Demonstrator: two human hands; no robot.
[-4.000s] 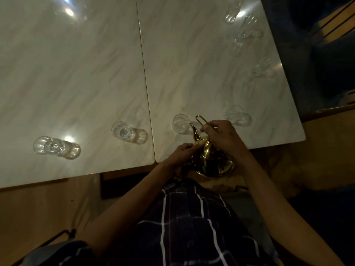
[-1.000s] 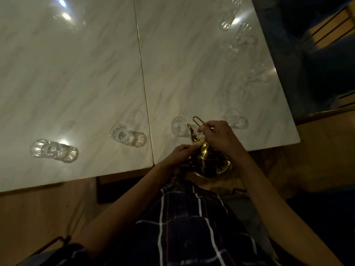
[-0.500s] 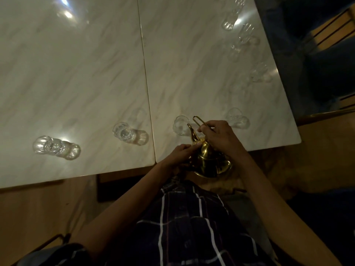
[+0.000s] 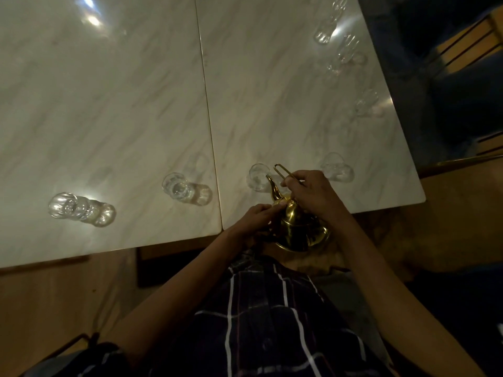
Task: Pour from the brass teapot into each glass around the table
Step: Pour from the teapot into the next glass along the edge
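The brass teapot (image 4: 298, 229) hangs tilted over the near edge of the marble table (image 4: 272, 104), its spout tip over the rim of a clear glass (image 4: 258, 176). My right hand (image 4: 313, 194) grips the wire handle. My left hand (image 4: 258, 217) presses fingertips on the lid. Along the near edge stand more glasses: one at the right (image 4: 336, 167), one left of the seam (image 4: 177, 186), one far left (image 4: 65, 205). Several others line the right edge, among them a glass (image 4: 366, 103) and another glass (image 4: 345, 51).
The tabletop is two marble slabs joined at a seam (image 4: 206, 104). A wooden floor (image 4: 54, 295) shows below the near edge. Dark seating (image 4: 462, 77) lies past the right edge. My plaid shirt (image 4: 266, 317) fills the bottom centre.
Almost nothing differs: the teapot stays tilted with its spout at the same glass and both hands keep their hold. Only the camera has shifted slightly.
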